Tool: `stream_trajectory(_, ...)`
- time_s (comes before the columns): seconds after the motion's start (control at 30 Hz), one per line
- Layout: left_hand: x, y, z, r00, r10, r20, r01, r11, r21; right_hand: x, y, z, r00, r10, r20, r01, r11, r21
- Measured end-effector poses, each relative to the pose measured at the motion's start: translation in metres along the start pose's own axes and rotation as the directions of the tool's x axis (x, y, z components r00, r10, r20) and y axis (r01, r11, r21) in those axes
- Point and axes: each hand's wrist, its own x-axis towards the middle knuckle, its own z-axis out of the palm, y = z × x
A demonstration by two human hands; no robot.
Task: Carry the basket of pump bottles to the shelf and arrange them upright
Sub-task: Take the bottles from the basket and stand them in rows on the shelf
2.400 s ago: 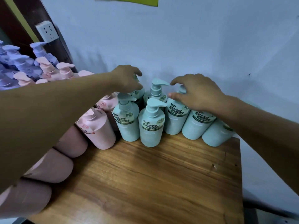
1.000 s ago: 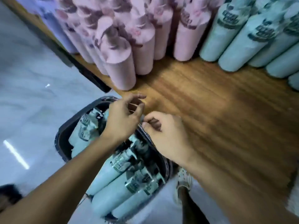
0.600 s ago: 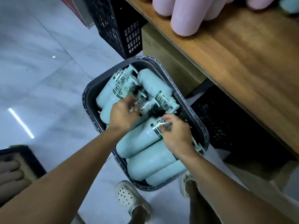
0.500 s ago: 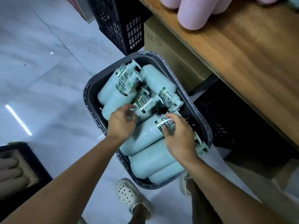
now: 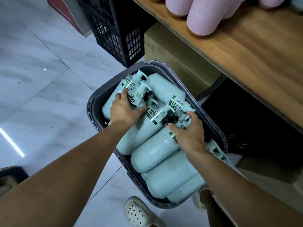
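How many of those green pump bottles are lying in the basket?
7 bottles visible in the basket: two far-left by the left hand, one far-right, one central, one under the right hand, two nearest. More may hide underneath.

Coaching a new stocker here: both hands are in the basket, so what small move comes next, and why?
The left hand grips one teal bottle below its pump, the right hand grips a second bottle near its neck, and the shelf above has bare wood, so probably lift both out of the basket.
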Motion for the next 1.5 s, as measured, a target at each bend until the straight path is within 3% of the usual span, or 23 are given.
stream_trajectory(0.13,0.006,-0.004,0.007,1.000,0.011,0.017,-0.010,1.000,-0.011,-0.002,0.000,-0.001,0.999,0.023,-0.045,-0.016,0.989,0.148)
stream_trajectory(0.3,0.000,-0.010,0.004,0.997,0.023,-0.075,-0.033,0.991,-0.126,-0.016,0.001,0.001,0.998,-0.035,-0.044,0.046,0.960,0.275)
stream_trajectory(0.43,0.001,-0.014,0.002,1.000,-0.002,-0.016,0.000,0.990,-0.141,-0.020,-0.003,0.008,0.983,0.150,0.105,-0.183,0.797,0.575)
stream_trajectory(0.57,0.013,-0.015,-0.002,0.996,-0.033,0.081,0.042,0.993,-0.108,-0.014,-0.001,0.015,0.950,0.267,0.162,-0.307,0.711,0.632)
stream_trajectory(0.73,0.008,-0.017,-0.001,1.000,-0.010,0.012,0.011,0.993,-0.114,-0.017,0.004,0.024,0.932,0.320,0.173,-0.348,0.643,0.683)
stream_trajectory(0.93,-0.001,-0.031,-0.001,0.997,-0.025,-0.070,-0.002,0.936,-0.352,-0.021,-0.002,0.040,0.978,0.180,0.109,-0.204,0.695,0.689)
stream_trajectory(1.07,-0.002,-0.030,0.003,1.000,0.000,0.017,0.006,0.952,-0.306,-0.026,0.002,0.048,0.981,0.168,0.099,-0.194,0.776,0.600)
stream_trajectory(1.23,0.001,-0.026,0.007,0.998,0.045,0.038,-0.036,0.976,-0.213,-0.024,-0.002,0.042,0.964,0.205,0.169,-0.265,0.774,0.575)
stream_trajectory(1.37,-0.003,-0.027,0.005,0.998,0.051,-0.024,-0.056,0.967,-0.250,-0.028,-0.011,0.029,0.999,-0.030,0.022,0.011,0.798,0.603)
stream_trajectory(1.5,-0.010,-0.033,-0.005,0.992,0.063,-0.109,-0.092,0.952,-0.291,-0.023,-0.034,0.005,0.972,-0.235,0.001,0.191,0.791,0.581)
